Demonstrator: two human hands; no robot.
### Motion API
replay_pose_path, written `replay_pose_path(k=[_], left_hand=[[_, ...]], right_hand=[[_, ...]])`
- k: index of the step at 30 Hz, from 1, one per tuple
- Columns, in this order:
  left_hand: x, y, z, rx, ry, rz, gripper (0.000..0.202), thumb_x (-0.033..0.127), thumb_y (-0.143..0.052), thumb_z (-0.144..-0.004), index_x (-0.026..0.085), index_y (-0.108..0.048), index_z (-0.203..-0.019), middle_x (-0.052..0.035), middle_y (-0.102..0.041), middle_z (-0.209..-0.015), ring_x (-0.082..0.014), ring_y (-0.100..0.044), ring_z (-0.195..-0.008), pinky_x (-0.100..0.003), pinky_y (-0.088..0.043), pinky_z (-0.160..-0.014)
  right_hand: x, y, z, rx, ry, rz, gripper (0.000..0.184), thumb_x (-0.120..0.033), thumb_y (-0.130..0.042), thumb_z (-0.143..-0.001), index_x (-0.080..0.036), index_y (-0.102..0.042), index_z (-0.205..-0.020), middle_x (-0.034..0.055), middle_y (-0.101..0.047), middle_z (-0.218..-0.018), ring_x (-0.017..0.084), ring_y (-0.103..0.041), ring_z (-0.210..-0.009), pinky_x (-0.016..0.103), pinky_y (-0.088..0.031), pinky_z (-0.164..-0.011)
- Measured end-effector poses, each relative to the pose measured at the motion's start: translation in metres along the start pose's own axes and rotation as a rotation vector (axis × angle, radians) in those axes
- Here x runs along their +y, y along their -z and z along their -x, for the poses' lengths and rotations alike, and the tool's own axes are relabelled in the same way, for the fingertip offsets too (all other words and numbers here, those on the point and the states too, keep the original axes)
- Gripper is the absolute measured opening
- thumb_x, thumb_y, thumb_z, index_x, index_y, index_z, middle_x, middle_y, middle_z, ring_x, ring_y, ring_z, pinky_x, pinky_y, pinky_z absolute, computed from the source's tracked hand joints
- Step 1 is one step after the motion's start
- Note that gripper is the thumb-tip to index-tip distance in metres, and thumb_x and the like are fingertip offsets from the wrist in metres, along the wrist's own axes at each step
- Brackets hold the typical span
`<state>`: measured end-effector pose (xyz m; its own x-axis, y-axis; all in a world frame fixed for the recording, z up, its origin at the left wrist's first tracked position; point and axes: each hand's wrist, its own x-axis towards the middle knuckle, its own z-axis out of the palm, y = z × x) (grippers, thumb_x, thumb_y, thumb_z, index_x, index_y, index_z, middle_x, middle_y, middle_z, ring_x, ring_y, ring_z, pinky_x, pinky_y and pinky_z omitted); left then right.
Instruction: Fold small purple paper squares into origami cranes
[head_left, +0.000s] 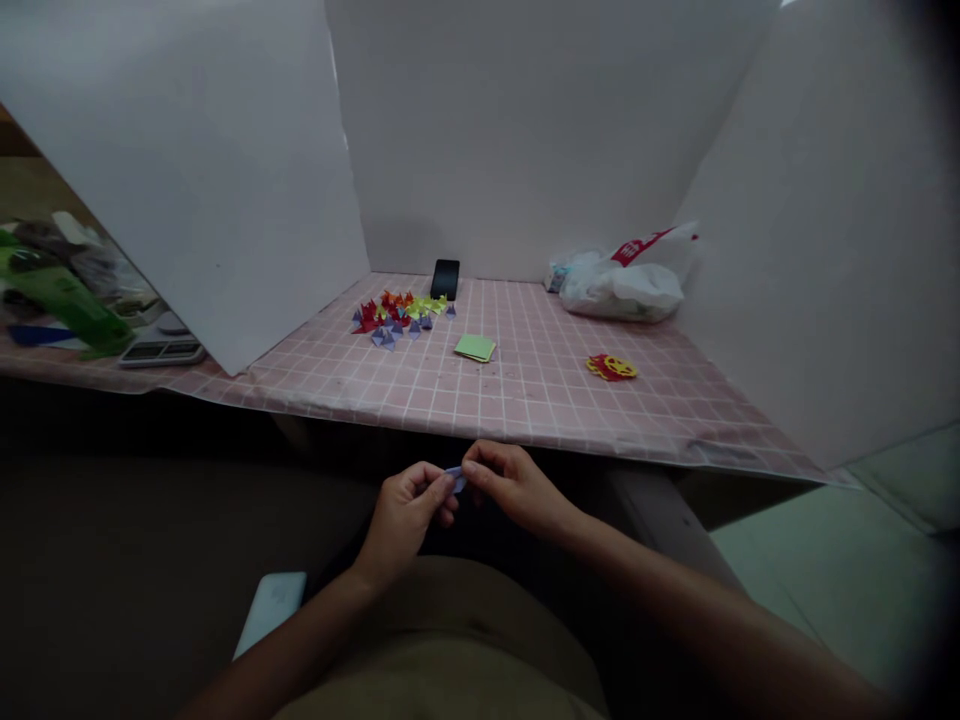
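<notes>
Below the table's front edge, over my lap, my left hand [405,515] and my right hand [510,485] pinch a small purple folded paper piece [455,478] between their fingertips. Both hands are closed on it. On the pink checked tablecloth [525,390] lies a cluster of small folded paper pieces [397,315] in red, orange, yellow-green and purple. A short stack of green paper squares [475,347] sits near the middle. A red and yellow assembled paper shape [611,367] lies to the right.
White boards wall the table at left, back and right. A black phone [445,279] leans at the back wall. A white plastic bag [622,280] sits at the back right. A calculator [161,350] and green packaging [64,300] lie outside the left board. A white device [271,608] rests by my left forearm.
</notes>
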<state>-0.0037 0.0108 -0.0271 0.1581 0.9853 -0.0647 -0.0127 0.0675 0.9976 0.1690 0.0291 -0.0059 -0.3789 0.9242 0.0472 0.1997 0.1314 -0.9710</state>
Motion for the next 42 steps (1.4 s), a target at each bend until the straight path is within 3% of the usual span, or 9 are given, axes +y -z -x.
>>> replay_pose_path(k=[8, 15, 24, 27, 30, 35, 38, 40, 42], left_hand=[[0.0014, -0.0031, -0.0004, -0.037, 0.005, 0.007, 0.026, 0.039, -0.067, -0.08, 0.015, -0.063, -0.071, 0.0, -0.064, -0.062, -0.0103, -0.056, -0.051, -0.023, -0.045, -0.053], [0.0011, -0.0007, -0.0005, 0.032, -0.018, -0.013, 0.026, 0.039, -0.069, -0.079, 0.014, -0.065, -0.073, -0.0009, -0.065, -0.063, -0.0119, -0.059, -0.054, -0.024, -0.046, -0.055], [0.0, -0.0004, -0.0019, -0.076, 0.03, 0.094, 0.031, 0.042, -0.071, -0.079, 0.014, -0.061, -0.07, 0.0008, -0.063, -0.062, -0.009, -0.055, -0.051, -0.022, -0.044, -0.053], [0.0023, 0.0002, -0.0002, -0.112, 0.13, 0.29, 0.032, 0.04, -0.076, -0.075, 0.014, -0.059, -0.07, 0.0024, -0.058, -0.061, -0.0059, -0.049, -0.048, -0.019, -0.041, -0.05], [0.0057, 0.0012, 0.0018, -0.189, 0.293, 0.532, 0.032, 0.035, -0.082, -0.068, 0.013, -0.06, -0.074, 0.0046, -0.052, -0.059, -0.0029, -0.042, -0.045, -0.016, -0.035, -0.046], [0.0069, 0.0025, 0.0026, -0.368, 0.499, 0.704, 0.03, 0.028, -0.085, -0.063, 0.014, -0.06, -0.073, 0.0071, -0.043, -0.054, -0.0014, -0.035, -0.043, -0.014, -0.029, -0.042], [0.0032, 0.004, 0.0006, -0.356, 0.421, 0.516, 0.032, 0.044, -0.075, -0.073, 0.015, -0.062, -0.075, 0.0033, -0.05, -0.057, -0.0057, -0.042, -0.044, -0.019, -0.034, -0.044], [0.0014, 0.0054, -0.0014, -0.228, 0.238, 0.282, 0.037, 0.052, -0.065, -0.081, 0.015, -0.065, -0.079, -0.0013, -0.059, -0.066, -0.0102, -0.052, -0.052, -0.023, -0.041, -0.05], [0.0011, 0.0058, -0.0033, -0.091, 0.03, 0.063, 0.032, 0.047, -0.065, -0.083, 0.015, -0.066, -0.08, -0.0027, -0.063, -0.072, -0.0126, -0.057, -0.064, -0.025, -0.046, -0.061]], right_hand=[[0.0048, -0.004, 0.0009, 0.02, -0.018, 0.0, 0.023, -0.031, -0.056, -0.086, -0.016, -0.059, -0.07, -0.0016, -0.057, -0.057, 0.01, -0.051, -0.052, 0.023, -0.037, -0.052], [0.0052, 0.0029, -0.0043, 0.0, -0.002, -0.087, 0.031, -0.041, -0.055, -0.089, -0.016, -0.059, -0.072, -0.0008, -0.06, -0.06, 0.01, -0.054, -0.051, 0.023, -0.041, -0.053], [0.0044, 0.0016, -0.0019, 0.068, -0.002, -0.128, 0.032, -0.042, -0.057, -0.089, -0.016, -0.057, -0.071, -0.0011, -0.058, -0.058, 0.01, -0.053, -0.049, 0.024, -0.039, -0.051], [0.0048, 0.0036, -0.004, 0.02, 0.043, -0.311, 0.03, -0.044, -0.053, -0.093, -0.016, -0.061, -0.09, -0.0012, -0.061, -0.067, 0.011, -0.056, -0.054, 0.026, -0.044, -0.059], [0.0049, 0.0041, -0.0045, -0.089, 0.087, -0.386, 0.032, -0.039, -0.064, -0.087, -0.019, -0.062, -0.112, 0.0002, -0.064, -0.083, 0.012, -0.06, -0.071, 0.028, -0.047, -0.073], [0.0022, 0.0002, -0.0019, -0.14, 0.084, -0.41, 0.017, -0.033, -0.073, -0.08, -0.018, -0.067, -0.084, 0.0006, -0.065, -0.08, 0.014, -0.06, -0.077, 0.029, -0.046, -0.077], [0.0021, -0.0014, -0.0023, -0.051, 0.037, -0.402, 0.02, -0.034, -0.07, -0.08, -0.016, -0.062, -0.075, -0.0012, -0.062, -0.068, 0.011, -0.055, -0.064, 0.027, -0.044, -0.067], [0.0033, -0.0016, -0.0031, 0.008, 0.0, -0.329, 0.023, -0.036, -0.067, -0.082, -0.016, -0.06, -0.072, -0.0025, -0.058, -0.062, 0.01, -0.05, -0.056, 0.025, -0.04, -0.06], [0.0045, -0.0016, -0.0033, 0.054, -0.01, -0.221, 0.026, -0.037, -0.064, -0.084, -0.016, -0.058, -0.069, -0.0034, -0.054, -0.058, 0.009, -0.047, -0.052, 0.024, -0.036, -0.055]])
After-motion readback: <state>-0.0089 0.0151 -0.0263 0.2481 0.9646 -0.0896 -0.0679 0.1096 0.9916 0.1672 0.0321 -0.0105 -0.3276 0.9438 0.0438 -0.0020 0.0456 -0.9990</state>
